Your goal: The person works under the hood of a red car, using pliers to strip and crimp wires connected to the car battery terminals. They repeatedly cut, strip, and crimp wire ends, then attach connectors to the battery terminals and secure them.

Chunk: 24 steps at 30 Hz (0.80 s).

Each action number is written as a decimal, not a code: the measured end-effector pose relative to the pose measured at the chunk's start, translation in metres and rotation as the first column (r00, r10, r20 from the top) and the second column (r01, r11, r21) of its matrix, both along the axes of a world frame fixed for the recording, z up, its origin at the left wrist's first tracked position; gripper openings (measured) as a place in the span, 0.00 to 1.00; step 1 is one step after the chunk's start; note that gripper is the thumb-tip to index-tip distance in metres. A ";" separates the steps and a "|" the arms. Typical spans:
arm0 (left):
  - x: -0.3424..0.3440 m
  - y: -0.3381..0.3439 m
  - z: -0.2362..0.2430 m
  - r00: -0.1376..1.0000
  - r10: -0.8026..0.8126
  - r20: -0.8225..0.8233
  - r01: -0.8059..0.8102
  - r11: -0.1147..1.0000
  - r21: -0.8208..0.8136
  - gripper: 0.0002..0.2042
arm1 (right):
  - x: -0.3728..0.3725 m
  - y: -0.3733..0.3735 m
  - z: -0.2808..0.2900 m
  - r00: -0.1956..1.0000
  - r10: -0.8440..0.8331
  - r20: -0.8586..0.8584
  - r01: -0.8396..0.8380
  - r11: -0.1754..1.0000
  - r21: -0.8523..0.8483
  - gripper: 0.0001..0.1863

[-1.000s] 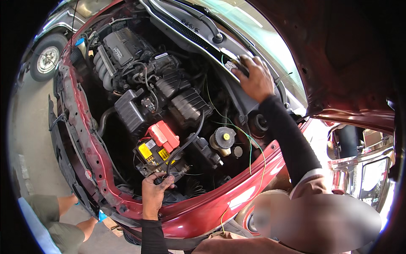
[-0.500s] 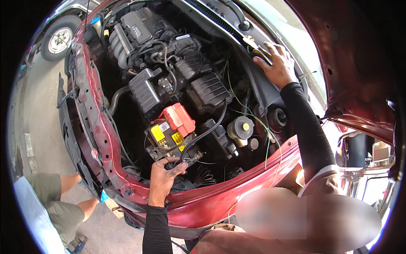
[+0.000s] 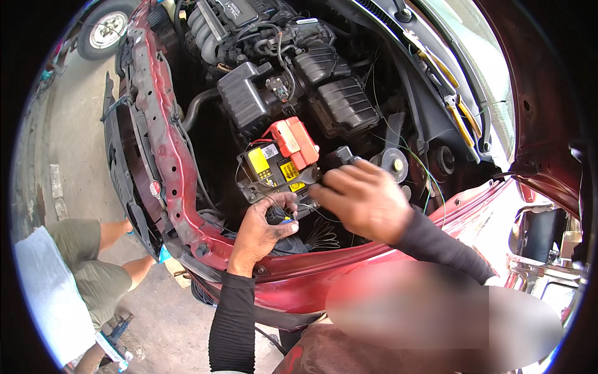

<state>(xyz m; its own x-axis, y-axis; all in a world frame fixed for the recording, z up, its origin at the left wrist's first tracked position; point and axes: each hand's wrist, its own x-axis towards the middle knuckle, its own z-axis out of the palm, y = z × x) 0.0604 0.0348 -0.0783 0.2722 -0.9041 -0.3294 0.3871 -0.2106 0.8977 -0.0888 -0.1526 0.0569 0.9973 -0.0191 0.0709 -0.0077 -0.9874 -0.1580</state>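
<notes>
My left hand [image 3: 261, 230] is closed, thumb and fingers pinching a dark cable end [image 3: 278, 215] with small blue and yellow bits showing, just in front of the car battery [image 3: 268, 165]. The battery has yellow labels and a red terminal cover [image 3: 294, 142]. Close on its right, my right hand [image 3: 370, 202] hangs over the engine bay with fingers curled. Motion blurs that hand, and whatever its fingers may hold cannot be made out. Thin loose wires [image 3: 321, 234] fan out below and between the hands.
Yellow-handled pliers [image 3: 464, 121] and another yellow-handled tool [image 3: 439, 65] lie on the cowl below the windscreen. Green wires [image 3: 423, 165] trail past the fluid reservoir [image 3: 395, 163]. The red fender edge [image 3: 293, 274] runs nearest me. A person in shorts [image 3: 93, 249] stands at left.
My right hand has left the tools on the cowl and come down beside my left hand. The long black cable over the battery no longer shows. The view has shifted, too.
</notes>
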 end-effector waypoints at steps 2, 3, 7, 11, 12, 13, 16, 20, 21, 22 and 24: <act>0.000 0.002 -0.003 0.979 0.046 -0.197 -0.050 0.999 -0.017 0.27 | -0.027 0.014 0.057 0.959 -0.284 -0.019 0.279 0.925 0.256 0.17; 0.000 0.001 -0.006 0.985 0.036 -0.170 -0.043 0.998 -0.039 0.30 | -0.048 0.018 0.094 0.904 -0.398 -0.153 0.427 0.832 0.355 0.18; -0.004 -0.002 -0.007 0.988 0.040 -0.151 -0.045 0.999 -0.030 0.28 | -0.149 0.022 0.157 0.707 -0.453 -0.544 0.702 0.350 0.620 0.12; -0.008 -0.011 -0.003 0.998 0.016 -0.056 -0.016 1.000 0.007 0.27 | -0.278 0.059 0.085 0.140 -0.332 -0.933 0.978 -0.103 0.183 0.13; -0.008 -0.014 -0.002 0.999 0.008 -0.037 -0.006 0.999 0.046 0.27 | -0.308 0.077 0.053 0.124 -0.349 -0.929 0.982 -0.093 0.166 0.12; -0.009 -0.017 -0.002 0.999 0.015 0.047 -0.018 0.998 0.065 0.30 | -0.336 0.095 0.021 0.126 -0.386 -0.914 0.974 -0.126 0.187 0.10; -0.008 -0.022 -0.002 0.992 0.011 0.126 -0.020 0.997 0.070 0.32 | -0.390 0.146 -0.070 0.130 -0.519 -0.845 0.946 -0.189 0.262 0.10; -0.009 -0.022 -0.002 0.974 0.008 0.228 -0.013 1.000 0.023 0.34 | -0.371 0.169 -0.100 0.149 -0.531 -0.834 0.981 0.187 0.056 0.22; -0.010 -0.021 -0.002 0.989 0.017 0.145 -0.028 0.997 0.073 0.35 | -0.353 0.162 -0.079 0.235 -0.500 -0.834 0.881 0.472 -0.035 0.27; -0.010 -0.021 0.000 0.977 0.008 0.212 -0.021 0.998 0.060 0.36 | -0.330 0.143 -0.056 0.330 -0.421 -0.845 0.858 0.507 0.083 0.27; -0.012 -0.022 0.003 0.971 -0.021 0.237 0.002 0.997 0.082 0.37 | -0.267 0.095 0.002 0.530 -0.219 -0.819 0.839 0.278 0.468 0.18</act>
